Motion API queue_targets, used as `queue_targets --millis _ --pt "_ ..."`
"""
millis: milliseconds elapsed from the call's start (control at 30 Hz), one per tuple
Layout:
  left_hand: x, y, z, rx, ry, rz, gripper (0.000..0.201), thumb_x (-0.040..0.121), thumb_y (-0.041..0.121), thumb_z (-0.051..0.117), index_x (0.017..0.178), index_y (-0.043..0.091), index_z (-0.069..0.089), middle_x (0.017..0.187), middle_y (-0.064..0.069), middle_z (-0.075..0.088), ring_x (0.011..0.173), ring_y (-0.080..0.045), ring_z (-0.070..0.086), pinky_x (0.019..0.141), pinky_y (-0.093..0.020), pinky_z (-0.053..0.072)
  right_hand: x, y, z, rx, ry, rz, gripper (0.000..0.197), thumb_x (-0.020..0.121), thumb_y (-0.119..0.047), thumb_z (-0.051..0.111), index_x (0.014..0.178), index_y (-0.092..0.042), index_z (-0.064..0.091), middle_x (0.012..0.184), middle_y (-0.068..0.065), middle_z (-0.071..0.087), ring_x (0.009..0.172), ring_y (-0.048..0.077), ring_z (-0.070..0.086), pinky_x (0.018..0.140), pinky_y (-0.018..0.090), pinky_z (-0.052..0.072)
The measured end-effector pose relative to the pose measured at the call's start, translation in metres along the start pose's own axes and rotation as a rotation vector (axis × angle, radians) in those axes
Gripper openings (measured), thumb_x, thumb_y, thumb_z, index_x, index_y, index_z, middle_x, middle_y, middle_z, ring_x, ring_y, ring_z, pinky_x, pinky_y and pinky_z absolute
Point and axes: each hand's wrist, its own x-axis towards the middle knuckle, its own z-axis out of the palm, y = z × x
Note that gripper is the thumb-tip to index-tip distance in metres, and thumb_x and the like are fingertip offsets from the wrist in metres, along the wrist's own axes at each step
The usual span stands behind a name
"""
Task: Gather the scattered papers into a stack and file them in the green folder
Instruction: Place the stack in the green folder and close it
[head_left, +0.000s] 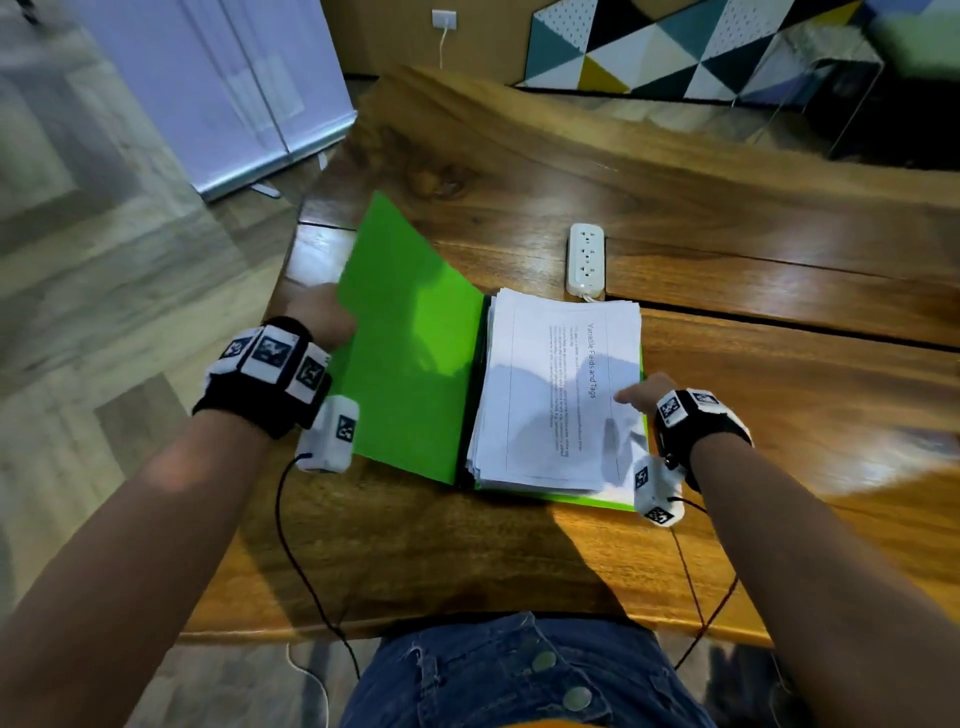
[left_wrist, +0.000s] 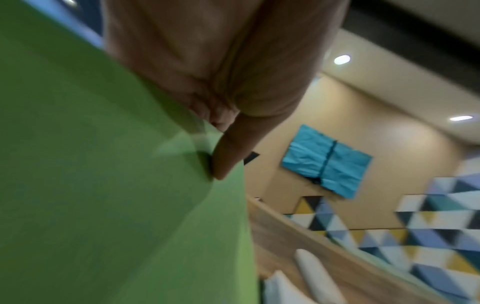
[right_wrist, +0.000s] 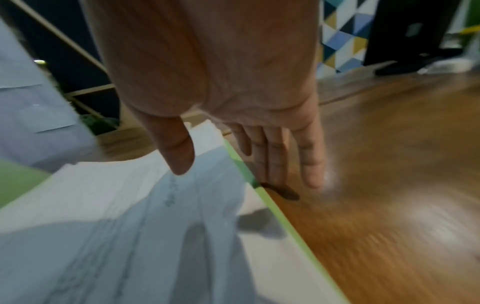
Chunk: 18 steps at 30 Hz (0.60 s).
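While the green folder (head_left: 410, 338) lies open on your glossy wooden table (head_left: 727, 249), the paper stack (head_left: 561, 395) sits on its right half, your left hand (head_left: 322, 319) raising the smooth cover. At your left wrist, thumb and fingers (left_wrist: 228, 158) pinch that cover's edge. At your right wrist, your right hand (right_wrist: 221, 92) spreads flat, its straight fingers (right_wrist: 275, 156) beside the folder's edge.

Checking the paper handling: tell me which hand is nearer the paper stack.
Right. The right hand reaches over the paper stack's right edge; the left hand grips the green folder's raised cover, left of it.
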Motion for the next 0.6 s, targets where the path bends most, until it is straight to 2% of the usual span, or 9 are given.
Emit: queue_targets --millis 67,167,233,300,367,433,500,533,600 --pt "-0.016 0.025 0.0 -0.059 -0.051 0.116 0.03 0.088 0.005 0.049 0.118 0.0 0.056 0.116 -0.018 0.061 0.104 -0.033 0.06 0.091 -0.041 0.05 -0.014 -0.023 -0.007 -0.137 0.063 -0.081 0.07 0.088 -0.027 0.06 0.143 0.002 0.029 0.147 0.02 0.036 0.129 0.037 0.044 0.098 0.04 0.045" --pt "-0.036 0.056 0.008 -0.09 -0.12 0.228 0.027 0.089 0.004 0.046 0.112 0.003 0.059 0.105 -0.018 0.065 0.086 -0.024 0.062 0.07 -0.03 0.048 -0.047 -0.064 -0.015 -0.15 0.16 -0.358 0.063 0.092 -0.03 0.054 0.145 -0.007 0.028 0.147 0.017 0.037 0.131 0.034 0.042 0.104 0.039 0.039" --pt "-0.054 0.074 0.015 -0.17 -0.19 0.265 0.022 0.088 -0.002 0.042 0.1 0.007 0.058 0.088 -0.018 0.064 0.068 -0.018 0.063 0.054 -0.02 0.047 -0.071 -0.094 -0.018 0.016 0.135 -0.616 0.042 0.093 -0.033 0.054 0.129 -0.011 0.049 0.127 0.012 0.057 0.116 0.027 0.055 0.091 0.029 0.041" --pt "-0.067 0.088 0.024 -0.23 -0.221 0.316 0.026 0.087 -0.01 0.039 0.094 0.011 0.053 0.073 -0.007 0.054 0.065 -0.018 0.057 0.043 -0.017 0.041 -0.095 -0.117 -0.021 0.122 0.063 -0.747 0.026 0.092 -0.044 0.052 0.095 -0.02 0.063 0.097 0.002 0.067 0.091 0.018 0.061 0.083 0.027 0.042" --pt "-0.077 0.1 0.036 -0.248 -0.245 0.365 0.037 0.085 -0.008 0.041 0.114 0.013 0.051 0.087 -0.006 0.056 0.082 -0.02 0.053 0.055 -0.021 0.044 -0.108 -0.131 -0.023 0.159 0.016 -0.756 0.047 0.085 -0.058 0.051 0.076 -0.015 0.069 0.082 0.004 0.071 0.08 0.02 0.064 0.082 0.034 0.049" --pt "-0.08 0.106 0.048 -0.24 -0.308 0.387 0.055 0.079 0.001 0.041 0.133 0.016 0.04 0.112 -0.01 0.059 0.095 -0.023 0.059 0.073 -0.025 0.051 -0.115 -0.133 -0.026 0.108 0.027 -0.765 0.054 0.084 -0.058 0.054 0.065 -0.009 0.065 0.068 0.008 0.066 0.067 0.02 0.06 0.069 0.029 0.047" --pt "-0.086 0.11 0.059 -0.277 -0.42 0.385 0.057 0.083 0.003 0.041 0.136 0.023 0.032 0.108 -0.005 0.059 0.081 -0.012 0.058 0.062 -0.018 0.052 -0.113 -0.127 -0.031 0.015 0.119 -0.773 0.047 0.086 -0.043 0.06 0.052 -0.012 0.05 0.051 0.001 0.048 0.052 0.014 0.045 0.048 0.019 0.034" --pt "-0.089 0.112 0.064 -0.28 -0.474 0.379 0.054 0.088 0.002 0.044 0.134 0.027 0.031 0.107 -0.002 0.058 0.078 -0.009 0.054 0.062 -0.015 0.051 -0.11 -0.123 -0.034 -0.025 0.154 -0.761 0.041 0.086 -0.034 0.062 0.054 -0.013 0.05 0.051 -0.001 0.046 0.053 0.014 0.044 0.045 0.018 0.031" --pt "-0.09 0.113 0.075 -0.26 -0.543 0.305 0.066 0.092 0.013 0.053 0.147 0.026 0.02 0.124 -0.002 0.05 0.094 -0.013 0.05 0.08 -0.03 0.052 -0.099 -0.113 -0.038 -0.076 0.18 -0.709 0.023 0.085 -0.024 0.061 0.066 -0.011 0.06 0.06 0.004 0.052 0.063 0.018 0.05 0.051 0.022 0.032"
